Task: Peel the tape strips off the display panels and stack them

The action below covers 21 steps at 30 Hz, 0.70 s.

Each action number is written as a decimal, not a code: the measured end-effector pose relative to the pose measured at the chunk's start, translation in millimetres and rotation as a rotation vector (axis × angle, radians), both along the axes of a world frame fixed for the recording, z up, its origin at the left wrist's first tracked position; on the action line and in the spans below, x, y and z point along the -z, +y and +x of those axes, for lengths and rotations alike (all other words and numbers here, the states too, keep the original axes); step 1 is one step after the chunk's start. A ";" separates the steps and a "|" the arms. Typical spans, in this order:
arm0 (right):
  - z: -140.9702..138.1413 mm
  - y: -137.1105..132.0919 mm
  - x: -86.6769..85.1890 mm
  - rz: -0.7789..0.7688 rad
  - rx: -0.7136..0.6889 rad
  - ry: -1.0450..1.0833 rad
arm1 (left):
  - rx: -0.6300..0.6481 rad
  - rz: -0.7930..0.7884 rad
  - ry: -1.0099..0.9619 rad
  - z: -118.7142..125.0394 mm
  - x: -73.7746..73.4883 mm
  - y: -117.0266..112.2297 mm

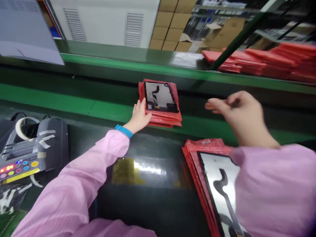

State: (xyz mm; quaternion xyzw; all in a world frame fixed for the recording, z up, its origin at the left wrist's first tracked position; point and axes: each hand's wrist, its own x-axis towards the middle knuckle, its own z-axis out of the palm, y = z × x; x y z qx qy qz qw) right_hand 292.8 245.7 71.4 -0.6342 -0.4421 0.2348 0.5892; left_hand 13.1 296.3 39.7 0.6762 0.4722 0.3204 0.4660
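Note:
My left hand (139, 117), a blue band at its wrist, reaches to the near left corner of a small stack of red bubble-wrap bags (160, 120). Its fingers are spread and touch the stack's edge. On top of that stack lies a flat display panel (163, 97), silvery with a black border and a dark ribbon cable. My right hand (243, 115) is raised over the right side, slightly blurred, fingers curled and pressed together; whether anything small is between them is hidden. Below it, a larger panel (214, 164) lies on red bubble bags (192, 154), partly covered by my sleeve.
A tape dispenser (53, 144) with lit buttons and a tape roll (23, 126) stands at left. A green ledge (111, 59) runs along the back, with red bags (271, 62) piled at right behind a slanted green post (239, 41). A white board (29, 33) hangs upper left.

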 end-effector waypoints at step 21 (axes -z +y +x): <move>-9.6 -357.9 78.9 -0.336 0.616 -0.182 | 0.948 -0.033 0.109 71.3 15.0 -251.3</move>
